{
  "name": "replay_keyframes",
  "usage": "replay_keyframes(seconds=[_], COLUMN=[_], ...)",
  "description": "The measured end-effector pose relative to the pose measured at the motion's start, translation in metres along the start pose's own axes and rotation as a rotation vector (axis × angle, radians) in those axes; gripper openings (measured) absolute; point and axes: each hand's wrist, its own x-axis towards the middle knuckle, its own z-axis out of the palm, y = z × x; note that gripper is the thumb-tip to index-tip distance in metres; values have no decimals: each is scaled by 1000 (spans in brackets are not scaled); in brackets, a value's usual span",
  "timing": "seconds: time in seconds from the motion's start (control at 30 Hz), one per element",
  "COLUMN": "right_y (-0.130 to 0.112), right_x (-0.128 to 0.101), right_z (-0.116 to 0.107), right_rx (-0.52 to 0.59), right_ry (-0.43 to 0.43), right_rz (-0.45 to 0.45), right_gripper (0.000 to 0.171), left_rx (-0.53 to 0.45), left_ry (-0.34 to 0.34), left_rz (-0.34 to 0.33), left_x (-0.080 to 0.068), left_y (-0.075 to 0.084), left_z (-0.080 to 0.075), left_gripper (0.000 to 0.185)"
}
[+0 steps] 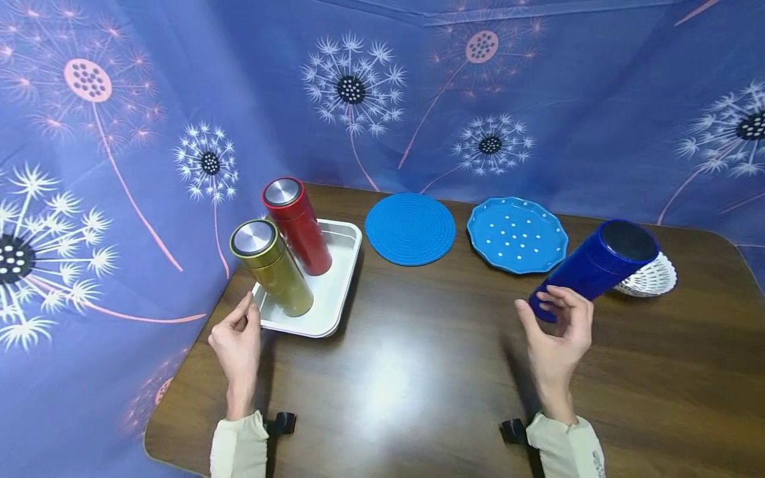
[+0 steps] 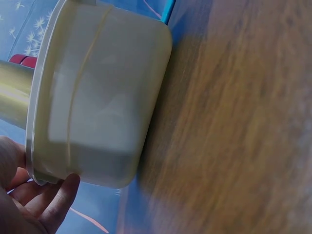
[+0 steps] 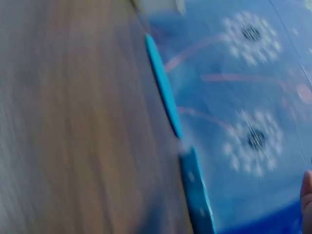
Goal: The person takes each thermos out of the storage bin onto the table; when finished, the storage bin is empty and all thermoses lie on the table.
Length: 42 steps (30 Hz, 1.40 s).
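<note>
While the left hand point(image 1: 236, 335) pinches the near-left corner of the white rectangular tray point(image 1: 339, 292), the right hand point(image 1: 562, 332) is at the lower body of the glossy blue cylindrical bottle point(image 1: 588, 272).

Left fingers: bent about the tray's rim, as the left wrist view confirms.

Right fingers: bent, thumb set apart, blue showing between; whether they grip or merely lie close, cannot tell.

Blue bottle: right side of the brown wooden table point(image 1: 448, 325), dark-topped, apparently upright; base contact unclear. Just beyond it, one white openwork basket point(image 1: 654, 279), partly covered.

Tray contents: one gold cylindrical bottle with silver lid point(image 1: 277, 279); one red cylindrical bottle with silver lid point(image 1: 305, 236); both upright, side by side.

Far edge: one round blue woven mat point(image 1: 410, 229); one scalloped blue dish with white dots point(image 1: 516, 255).

Handling notes, by judgement: steady the tray without lifting its corner, since tall bottles could topple. On the blue bottle, a firm hold nearer mid-height should control its top better; keep it upright and away from the basket and dish.
</note>
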Motion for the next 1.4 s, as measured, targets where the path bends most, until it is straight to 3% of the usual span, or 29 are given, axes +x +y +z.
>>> replay_keyframes(seconds=[0.27, 0.57, 0.87, 1.1, 1.27, 1.4], right_y=[-9, -25, -44, -57, -63, -66], right_x=[-16, -26, -38, -50, -58, -62], right_z=[53, 115, 174, 211, 230, 241], right_rx=[-35, 189, 333, 448, 471, 469], right_ry=[-357, -600, -749, -847, -907, -930], right_rz=[2, 120, 233, 431, 523, 542], right_gripper=[51, 60, 64, 72, 76, 78], left_rx=[-32, -10, -23, 9, 13, -5], left_ry=[0, -5, 0, -3, 9, 5], left_rz=[16, 41, 43, 43, 50, 48], left_x=[2, 3, 4, 3, 3, 2], left_y=[-2, -5, -5, -6, -4, -4], left_z=[1, 3, 2, 3, 2, 1], left_gripper=[22, 22, 23, 22, 23, 24])
